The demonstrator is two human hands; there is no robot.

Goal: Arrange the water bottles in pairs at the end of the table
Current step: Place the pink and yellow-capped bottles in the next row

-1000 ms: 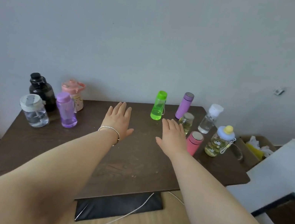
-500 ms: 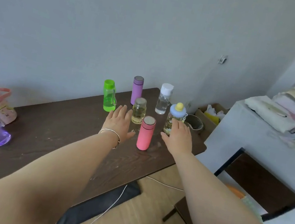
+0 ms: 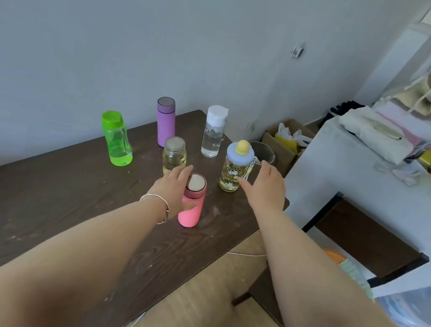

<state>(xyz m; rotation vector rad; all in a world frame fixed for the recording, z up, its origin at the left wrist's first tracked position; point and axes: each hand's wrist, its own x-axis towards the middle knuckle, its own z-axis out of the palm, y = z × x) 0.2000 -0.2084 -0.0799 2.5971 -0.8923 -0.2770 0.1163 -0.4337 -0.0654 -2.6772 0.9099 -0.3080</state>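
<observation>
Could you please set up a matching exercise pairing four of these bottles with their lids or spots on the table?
Bottles:
1. green bottle
2. purple flask
3. clear bottle
4. pink flask

Descriptions:
A. white cap
B. left hand on it
C. farthest left
D. grey-topped, near the wall

Pairs: 1-C, 2-D, 3-A, 4-B

six bottles point(image 3: 117, 139) point(image 3: 164, 121) point(image 3: 214, 131) point(image 3: 174, 155) point(image 3: 235, 166) point(image 3: 192, 202) on one table point(image 3: 30, 206), two hands point(image 3: 171, 189) point(image 3: 269, 186).

Two bare forearms reaching in from the lower frame, no sleeves showing; left hand point(image 3: 173, 189) wearing a thin metal bangle point(image 3: 157, 206) at the wrist, right hand point(image 3: 267, 186) unadorned
</observation>
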